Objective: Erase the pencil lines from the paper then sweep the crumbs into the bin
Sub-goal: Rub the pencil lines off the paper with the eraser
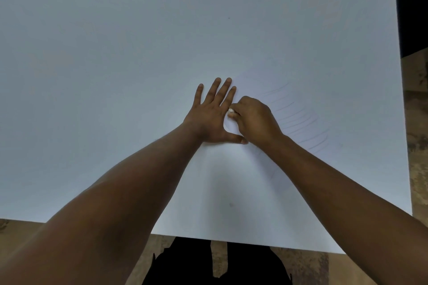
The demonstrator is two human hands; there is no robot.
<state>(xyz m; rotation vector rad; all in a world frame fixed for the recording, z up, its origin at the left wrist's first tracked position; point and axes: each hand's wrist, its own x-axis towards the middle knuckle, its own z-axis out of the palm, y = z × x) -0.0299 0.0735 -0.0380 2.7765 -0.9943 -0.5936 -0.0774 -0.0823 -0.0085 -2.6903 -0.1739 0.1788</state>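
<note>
White table (pixel 115 76): left hand (pixel 209 114) flat on paper (pixel 266 90), right hand (pixel 253 117) pinching eraser (pixel 231 111); hard rubbing could crease it.

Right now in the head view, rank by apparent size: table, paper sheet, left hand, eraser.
1. table
2. paper sheet, its edges faint against the table
3. left hand, flat on the table
4. eraser, a small white bit pinched in the right hand

The paper (pixel 289 109) lies on the counter (pixel 115 65), right of centre. The left hand (pixel 212 113) rests flat on its left edge — the right hand (pixel 253 118) just beside it, holding an eraser (pixel 231 111) between them.
</note>
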